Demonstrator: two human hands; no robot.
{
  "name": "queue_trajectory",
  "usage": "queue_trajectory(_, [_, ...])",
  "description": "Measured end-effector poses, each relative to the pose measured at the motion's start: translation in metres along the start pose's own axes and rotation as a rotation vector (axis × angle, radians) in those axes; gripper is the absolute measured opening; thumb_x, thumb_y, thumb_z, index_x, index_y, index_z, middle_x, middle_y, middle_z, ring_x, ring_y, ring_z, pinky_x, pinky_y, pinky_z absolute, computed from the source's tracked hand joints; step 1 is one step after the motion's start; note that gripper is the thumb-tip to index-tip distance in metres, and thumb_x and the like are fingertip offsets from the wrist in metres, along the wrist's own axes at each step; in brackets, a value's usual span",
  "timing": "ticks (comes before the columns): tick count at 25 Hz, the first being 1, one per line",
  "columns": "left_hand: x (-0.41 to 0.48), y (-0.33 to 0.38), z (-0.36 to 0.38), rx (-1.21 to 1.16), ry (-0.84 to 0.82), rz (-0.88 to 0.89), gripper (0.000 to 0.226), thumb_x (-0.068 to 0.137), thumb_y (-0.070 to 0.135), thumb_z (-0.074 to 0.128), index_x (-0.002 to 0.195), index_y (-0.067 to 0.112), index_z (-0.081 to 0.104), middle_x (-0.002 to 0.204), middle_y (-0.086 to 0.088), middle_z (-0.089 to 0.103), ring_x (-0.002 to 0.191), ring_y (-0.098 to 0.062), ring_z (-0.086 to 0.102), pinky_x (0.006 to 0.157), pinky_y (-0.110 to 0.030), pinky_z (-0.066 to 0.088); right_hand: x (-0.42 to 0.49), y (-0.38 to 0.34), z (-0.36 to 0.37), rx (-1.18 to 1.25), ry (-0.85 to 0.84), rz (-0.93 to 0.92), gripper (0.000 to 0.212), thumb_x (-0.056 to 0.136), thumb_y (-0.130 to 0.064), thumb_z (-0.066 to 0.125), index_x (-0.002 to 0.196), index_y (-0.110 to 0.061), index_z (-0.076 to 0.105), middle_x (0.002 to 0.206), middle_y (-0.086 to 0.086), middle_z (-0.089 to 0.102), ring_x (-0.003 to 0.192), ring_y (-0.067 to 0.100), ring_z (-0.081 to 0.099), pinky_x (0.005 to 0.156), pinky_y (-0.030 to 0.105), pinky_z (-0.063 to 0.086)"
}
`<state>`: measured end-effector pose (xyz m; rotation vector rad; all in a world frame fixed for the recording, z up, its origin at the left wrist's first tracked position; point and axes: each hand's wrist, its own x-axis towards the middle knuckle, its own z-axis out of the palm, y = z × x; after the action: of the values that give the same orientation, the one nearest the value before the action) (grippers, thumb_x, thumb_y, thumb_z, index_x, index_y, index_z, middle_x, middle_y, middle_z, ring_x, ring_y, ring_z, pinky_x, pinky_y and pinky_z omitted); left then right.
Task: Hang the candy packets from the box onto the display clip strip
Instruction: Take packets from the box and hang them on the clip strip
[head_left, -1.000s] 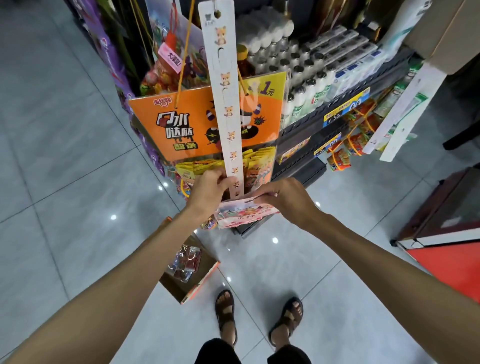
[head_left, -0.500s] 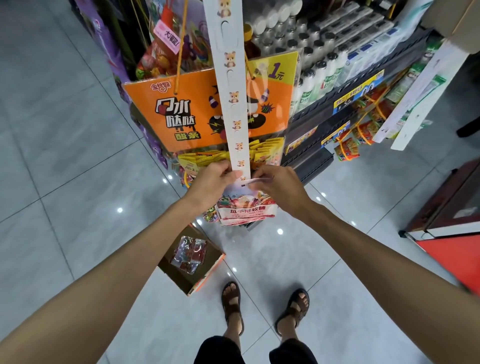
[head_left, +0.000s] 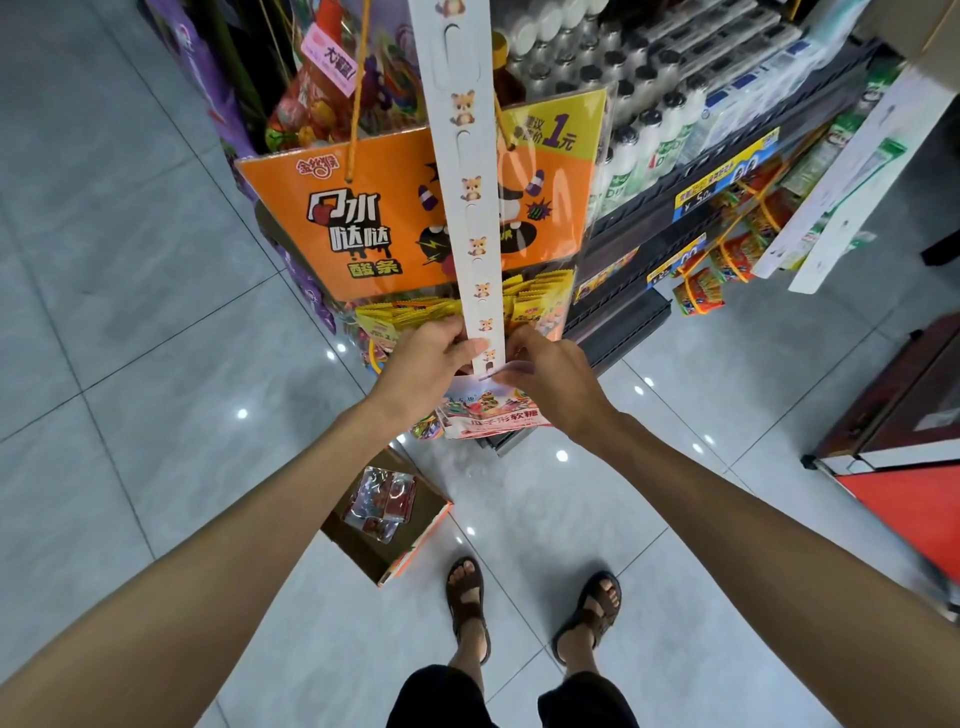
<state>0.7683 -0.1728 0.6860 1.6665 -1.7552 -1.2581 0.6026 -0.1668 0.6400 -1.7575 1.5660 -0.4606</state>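
**Hooking the packet at the strip's foot**

Carefully, the left hand (head_left: 426, 364) pinched the clip strip (head_left: 470, 208) steady while the right hand (head_left: 545, 379) gripped the candy packet (head_left: 488, 413); its hole likely needed squaring to the tab. More packets lay in the box (head_left: 384, 519).

We see a matt white card clip strip (head_left: 470, 208) above our hands, a glossy plastic candy packet (head_left: 491, 413) just below them, a plain brown cardboard box (head_left: 387, 551) lower down, and smooth, shiny grey floor tiles (head_left: 130, 322) beneath everything.
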Motion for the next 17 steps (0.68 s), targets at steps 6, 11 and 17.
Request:
queue_trajectory(6, [0.000, -0.001, -0.002, 0.082, 0.041, 0.045, 0.033, 0.095, 0.017, 0.055, 0.126, 0.007, 0.059, 0.144, -0.004, 0.049, 0.127, -0.027, 0.053, 0.093, -0.036, 0.055, 0.004, 0.000, 0.000, -0.196, 0.064, -0.110, 0.027, 0.088, -0.027, 0.066, 0.111, -0.012, 0.069, 0.117, 0.006, 0.071, 0.095, 0.027, 0.069, 0.075, 0.035, 0.055])
queue_trajectory(11, [-0.002, -0.004, -0.006, 0.107, 0.077, 0.075, 0.019, 0.094, 0.015, 0.056, 0.107, 0.005, 0.066, 0.139, -0.001, 0.055, 0.126, -0.017, 0.054, 0.080, -0.010, 0.051, 0.007, -0.001, -0.005, -0.255, 0.063, -0.099, 0.027, 0.088, -0.030, 0.065, 0.111, -0.017, 0.070, 0.114, 0.001, 0.072, 0.098, 0.023, 0.068, 0.076, 0.033, 0.053])
queue_trajectory(17, [-0.005, -0.013, -0.018, 0.185, 0.016, 0.072, 0.023, 0.093, 0.015, 0.056, 0.115, 0.012, 0.063, 0.137, -0.002, 0.057, 0.122, -0.019, 0.058, 0.093, -0.036, 0.055, 0.000, -0.001, -0.009, -0.257, 0.160, -0.014, 0.026, 0.085, -0.032, 0.069, 0.106, -0.016, 0.070, 0.113, 0.004, 0.072, 0.097, 0.026, 0.069, 0.081, 0.036, 0.054])
